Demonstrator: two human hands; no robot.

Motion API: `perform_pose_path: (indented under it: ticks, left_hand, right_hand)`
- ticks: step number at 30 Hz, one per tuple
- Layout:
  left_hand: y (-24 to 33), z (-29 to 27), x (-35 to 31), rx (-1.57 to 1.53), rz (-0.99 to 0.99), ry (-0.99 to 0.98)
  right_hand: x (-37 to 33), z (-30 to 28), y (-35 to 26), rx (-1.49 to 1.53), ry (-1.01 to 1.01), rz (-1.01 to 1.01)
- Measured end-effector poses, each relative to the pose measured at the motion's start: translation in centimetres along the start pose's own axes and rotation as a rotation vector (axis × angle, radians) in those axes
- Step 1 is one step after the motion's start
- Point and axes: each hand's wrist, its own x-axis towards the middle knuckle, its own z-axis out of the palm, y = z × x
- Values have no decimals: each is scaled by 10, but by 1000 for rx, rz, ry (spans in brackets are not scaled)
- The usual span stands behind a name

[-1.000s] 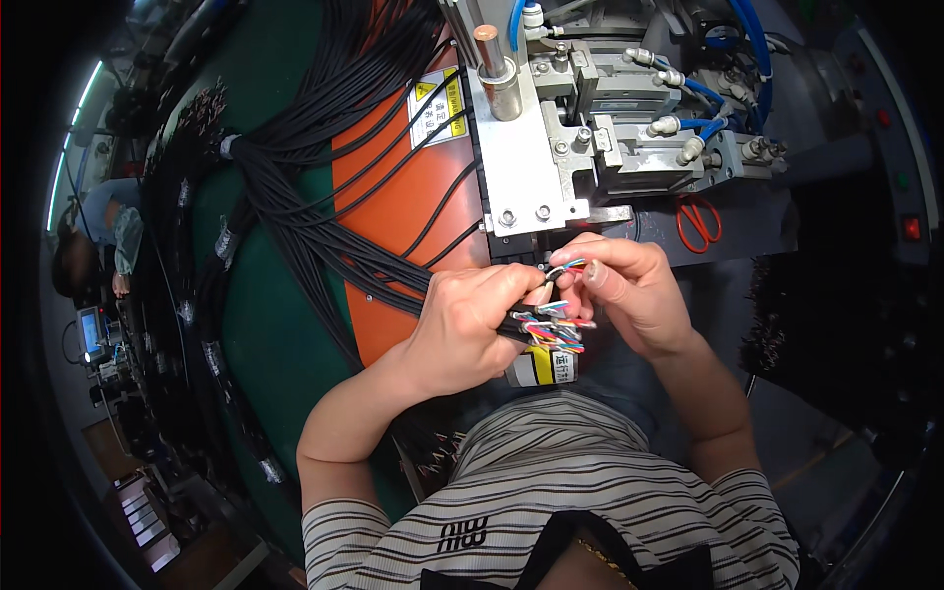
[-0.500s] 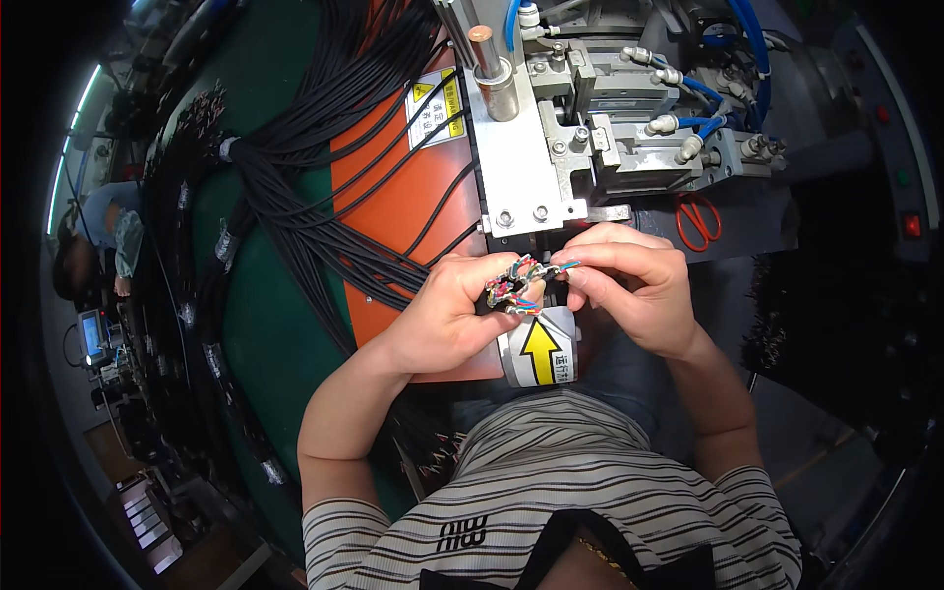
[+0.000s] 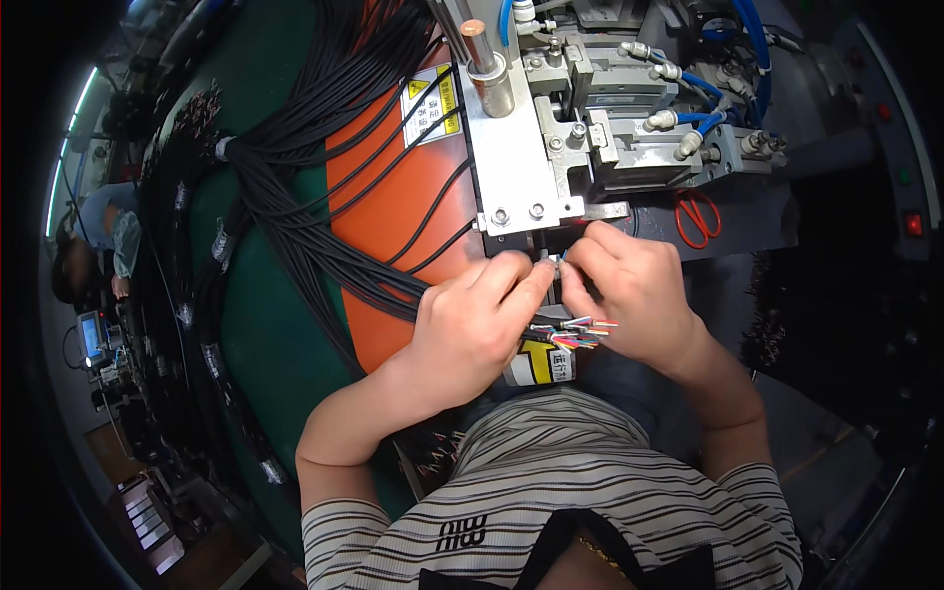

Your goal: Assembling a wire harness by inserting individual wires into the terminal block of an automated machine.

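Observation:
My left hand (image 3: 474, 324) is closed around several black cables, with its thumb and forefinger pinched together just in front of the machine's metal plate (image 3: 511, 162). Stripped, multicoloured wire ends (image 3: 580, 335) stick out below its fingers, pointing right. Close beside its fingertips, my right hand (image 3: 637, 285) is closed in a pinch. A small piece of wire shows between the two sets of fingertips, though the fingers cover most of it. Beneath the wire ends is a white label with a yellow arrow (image 3: 536, 362).
Black cables (image 3: 285, 211) fan across an orange panel (image 3: 379, 329) and green surface (image 3: 265, 364). Pneumatic cylinders with blue hoses (image 3: 639, 103) stand at the far side. Red-handled scissors (image 3: 697, 218) lie right of the machine. Another person (image 3: 103, 221) is at far left.
Both hands have moved together at the machine's front. My left hand has turned, so the coloured wire ends now point right below its fingers.

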Motion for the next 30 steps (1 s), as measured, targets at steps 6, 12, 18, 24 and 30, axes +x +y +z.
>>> perform_pose_path:
  ticks: [6,12,18,24,30]
  left_hand:
    - [-2,1,-2,30,31,-31]
    - [-2,3,-2,54,25,-15]
    - [1,-3,3,134,168,-93]
    - [8,-3,5,184,98,-122]
    - [11,-5,9,156,34,-130]
  right_hand:
    - [-2,2,3,-61,-15,-23]
    - [-7,5,1,-49,13,6]
    - [-8,8,1,-79,75,-16]
    - [-7,4,-1,-129,8,-18]
    - [-3,1,-6,-211,-63,6]
